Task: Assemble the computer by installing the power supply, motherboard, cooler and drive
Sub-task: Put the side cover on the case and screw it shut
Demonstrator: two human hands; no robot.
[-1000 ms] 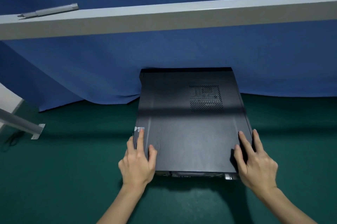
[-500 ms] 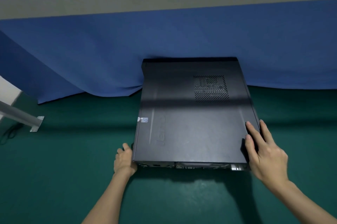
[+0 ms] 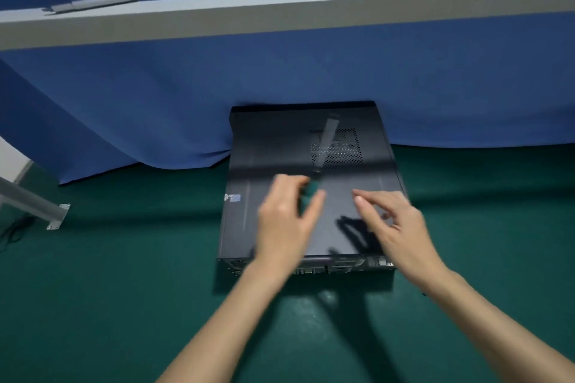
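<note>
L hand (image 3: 284, 220) grips green-handled screwdriver (image 3: 313, 189) over PC case (image 3: 249, 164), R hand (image 3: 401, 227) loose & empty; case far edge meets blue cloth (image 3: 280, 71), green mat (image 3: 124, 289) on 3 sides.

- Left hand (image 3: 286, 220) and the tool (image 3: 319, 164) it grips: smeared by motion; tool's kind unclear.
- Right hand (image 3: 399, 228): blurred; whether it holds anything unclear.
- Sticker (image 3: 233, 197): print unreadable.
</note>
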